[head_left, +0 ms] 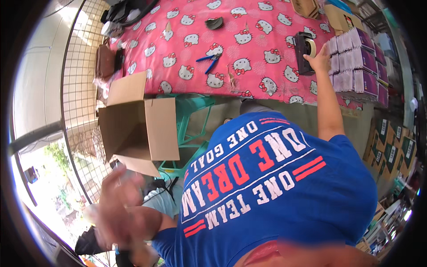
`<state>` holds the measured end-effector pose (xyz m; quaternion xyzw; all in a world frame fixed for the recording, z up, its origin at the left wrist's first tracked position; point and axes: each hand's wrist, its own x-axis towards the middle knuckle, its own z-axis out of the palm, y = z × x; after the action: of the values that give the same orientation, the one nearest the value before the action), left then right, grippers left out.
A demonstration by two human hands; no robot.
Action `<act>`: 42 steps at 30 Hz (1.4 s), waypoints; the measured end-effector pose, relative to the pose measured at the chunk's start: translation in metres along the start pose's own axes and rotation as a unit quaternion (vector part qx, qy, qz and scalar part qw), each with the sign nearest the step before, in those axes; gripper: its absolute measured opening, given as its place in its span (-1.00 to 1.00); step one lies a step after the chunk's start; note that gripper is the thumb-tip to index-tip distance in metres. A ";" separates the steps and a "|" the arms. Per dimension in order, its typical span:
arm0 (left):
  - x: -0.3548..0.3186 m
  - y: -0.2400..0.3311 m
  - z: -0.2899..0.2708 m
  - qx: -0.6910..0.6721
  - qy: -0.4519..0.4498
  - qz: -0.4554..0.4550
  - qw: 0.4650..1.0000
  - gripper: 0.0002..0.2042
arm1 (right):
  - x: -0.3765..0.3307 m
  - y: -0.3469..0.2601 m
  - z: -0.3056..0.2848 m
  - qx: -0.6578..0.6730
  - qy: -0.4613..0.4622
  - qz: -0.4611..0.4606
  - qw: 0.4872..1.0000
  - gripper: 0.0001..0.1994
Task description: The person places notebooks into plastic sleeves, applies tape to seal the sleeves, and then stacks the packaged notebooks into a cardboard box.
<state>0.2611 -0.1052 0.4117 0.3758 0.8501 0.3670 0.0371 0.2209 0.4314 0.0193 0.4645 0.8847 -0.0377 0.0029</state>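
Head view: right hand (318, 57) reaches far right, fingers closing on the tape dispenser (305, 51). Left hand (120, 209), near left, blurred; its grip cannot be told. Cardboard box (140, 127) stands open, unsealed.

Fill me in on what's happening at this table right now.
The person in a blue shirt leans toward a table with a pink cartoon-cat cloth. The right hand reaches out and touches a black tape dispenser next to stacked purple-and-white packs. The left hand is raised, open and blurred, holding nothing, near an open cardboard box on a green plastic stool. Blue-handled scissors lie untouched on the cloth.
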 end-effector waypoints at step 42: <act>-0.250 -0.115 0.136 0.052 0.075 -0.671 0.736 -0.42 | -0.118 -0.368 0.127 0.116 -0.274 -0.361 0.884 -0.32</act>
<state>0.4147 -0.2424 0.1847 -0.3193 0.8995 0.2298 0.1901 -0.0183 0.1179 -0.0790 0.0814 0.9443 -0.2645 0.1779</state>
